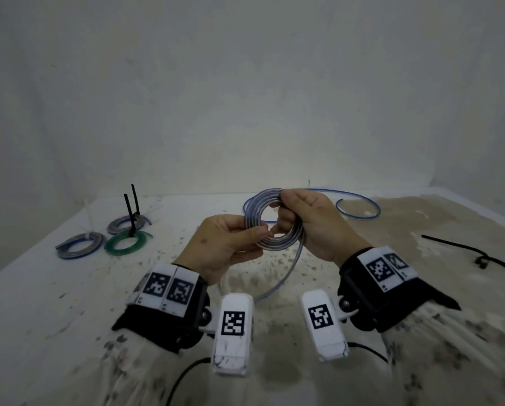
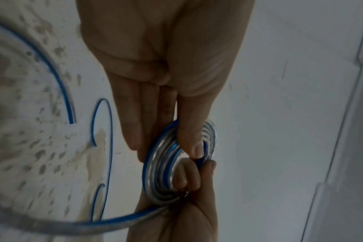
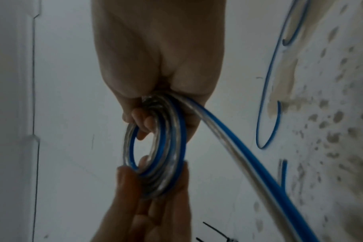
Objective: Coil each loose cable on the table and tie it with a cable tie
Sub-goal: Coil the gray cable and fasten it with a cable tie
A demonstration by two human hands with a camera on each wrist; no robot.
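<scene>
Both hands hold a coil of clear, blue-striped cable [image 1: 286, 244] [image 2: 157, 172] [image 3: 172, 147] above the table's middle. My left hand [image 1: 254, 238] [image 2: 184, 134] pinches the coil's left side between thumb and fingers. My right hand [image 1: 286, 218] [image 3: 143, 122] grips the right side, its fingers curled through the centre hole. The cable's loose tail [image 1: 283, 276] [image 2: 72, 227] [image 3: 249, 163] drops from the coil to the table and runs under my left wrist. A thin blue cable [image 1: 359, 197] [image 2: 111, 131] [image 3: 267, 98] lies loose at the back right.
Three tied coils lie at the left: two grey-blue coils [image 1: 81, 244] [image 1: 128, 224] and a green coil [image 1: 128, 243], with black tie ends [image 1: 131, 206] sticking up. A black cable tie [image 1: 479, 256] [image 3: 215, 232] lies on the stained table [image 1: 69, 303] at the right. A white wall stands behind.
</scene>
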